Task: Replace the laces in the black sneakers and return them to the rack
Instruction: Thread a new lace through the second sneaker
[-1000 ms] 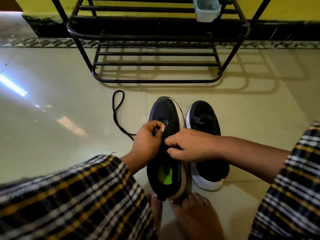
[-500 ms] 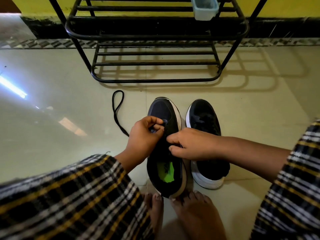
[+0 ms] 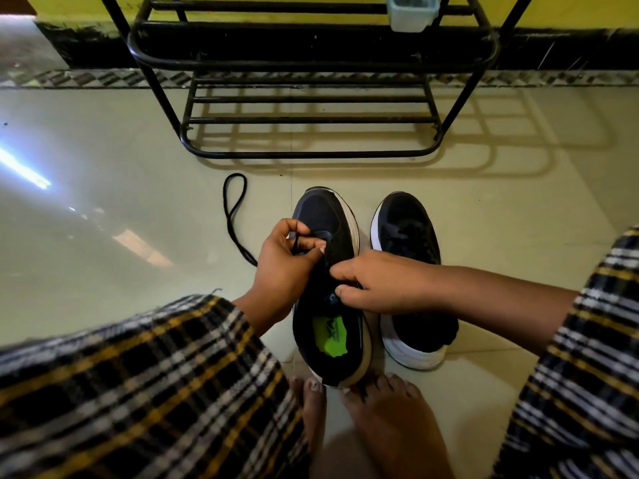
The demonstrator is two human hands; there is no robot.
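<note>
Between hands (image 3: 332, 274), thin black lace (image 3: 235, 216).

Dim, warm indoor light; bright glare streak on glossy floor (image 3: 103, 202) at left; rack (image 3: 311, 98) shadow falls right; wide-angle edge bending.

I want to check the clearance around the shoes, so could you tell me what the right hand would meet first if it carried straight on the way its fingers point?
The right hand points leftward across the left sneaker; beyond it, probably the left hand, though depth is unclear.
</note>
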